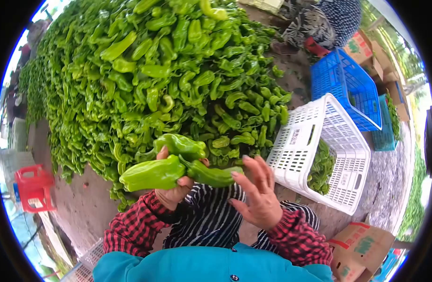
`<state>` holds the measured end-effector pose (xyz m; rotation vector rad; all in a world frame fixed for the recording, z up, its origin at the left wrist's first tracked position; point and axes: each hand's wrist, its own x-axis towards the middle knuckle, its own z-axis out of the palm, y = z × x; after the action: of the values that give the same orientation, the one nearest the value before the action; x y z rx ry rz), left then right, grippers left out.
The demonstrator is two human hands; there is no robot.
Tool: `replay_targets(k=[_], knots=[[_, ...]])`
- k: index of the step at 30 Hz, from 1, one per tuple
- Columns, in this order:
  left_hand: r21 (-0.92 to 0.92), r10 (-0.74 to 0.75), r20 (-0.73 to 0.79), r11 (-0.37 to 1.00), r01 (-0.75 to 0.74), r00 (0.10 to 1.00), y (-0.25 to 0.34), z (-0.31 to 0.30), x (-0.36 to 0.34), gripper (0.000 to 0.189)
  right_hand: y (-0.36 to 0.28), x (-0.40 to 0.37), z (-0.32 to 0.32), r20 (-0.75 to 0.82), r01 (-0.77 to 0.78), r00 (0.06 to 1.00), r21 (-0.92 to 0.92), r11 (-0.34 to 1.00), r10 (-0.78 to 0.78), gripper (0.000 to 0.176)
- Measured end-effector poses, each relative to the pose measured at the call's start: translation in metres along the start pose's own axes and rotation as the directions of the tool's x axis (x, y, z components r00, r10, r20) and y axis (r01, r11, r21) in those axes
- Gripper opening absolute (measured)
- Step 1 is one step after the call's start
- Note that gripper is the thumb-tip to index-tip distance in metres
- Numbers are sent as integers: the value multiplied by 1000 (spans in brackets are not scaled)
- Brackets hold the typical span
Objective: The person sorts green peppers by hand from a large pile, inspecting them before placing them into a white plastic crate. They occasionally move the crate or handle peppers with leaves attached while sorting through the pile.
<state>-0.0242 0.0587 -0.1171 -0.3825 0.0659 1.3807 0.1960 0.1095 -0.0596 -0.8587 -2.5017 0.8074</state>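
Note:
Several green peppers (154,174) are gripped in my left hand (171,193), its fingers wrapped round them near the stems. One fat pepper points left, another (180,146) lies behind it, and a slimmer, curved pepper (213,174) sticks out to the right. My right hand (263,199) is open beside that slim pepper, fingers spread and fingertips right at its end. Beyond both hands rises a big heap of green peppers (145,89). To the right of my right hand, a white plastic crate (291,145) is tipped on its side with green peppers (321,169) inside.
A blue crate (326,77) stands behind the white one, near a person in patterned clothes (336,21). Cardboard boxes are at the far right, and another cardboard box (361,246) lies at lower right. A red plastic stool (35,188) is at the left.

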Motion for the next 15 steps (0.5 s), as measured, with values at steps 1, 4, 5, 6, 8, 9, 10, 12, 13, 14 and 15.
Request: replay_targets(k=[1,4,5,6,8,9,10,12,13,14,15], knots=[[120,3,-13,993,-1,1000,-10,9,7,50,2,3,2,-26,31,999,-34,999,-32,69],[538,78,173,828,-160,982,-31,18,23,49,20,-4,3,85,32,996,36,999,-35,67],[713,108,350,613,-340,930,-32,15,29,52,20,-7,-2,88,-5,996,157,988,-9,61],[592,-149,214,806,-7,966,-7,13,43,46,21,-9,-7,95,-35,995,279,960,9,56],[684,-18,105,727,-59,994,-10,28,47,43,26,-23,-19,132,-170,985,618,767,113,50],[757,137,8,647,-96,990,-17,42,49,41,30,-28,-25,229,-287,956,850,442,181,44],[834,204,64,526,-164,977,-17,44,55,41,34,-30,-30,279,-370,895,901,228,348,41],[895,228,91,407,-179,970,-11,39,65,38,53,-33,-26,372,-358,714,922,-147,593,38],[928,243,124,316,-200,962,-12,37,69,38,68,-34,-17,398,-286,610,917,-278,685,38],[931,232,118,311,-189,965,-18,39,74,38,71,-33,-18,395,-274,607,919,-285,690,38],[920,299,138,315,-234,944,-24,40,78,38,73,-28,-18,416,-361,587,902,-236,694,40]])
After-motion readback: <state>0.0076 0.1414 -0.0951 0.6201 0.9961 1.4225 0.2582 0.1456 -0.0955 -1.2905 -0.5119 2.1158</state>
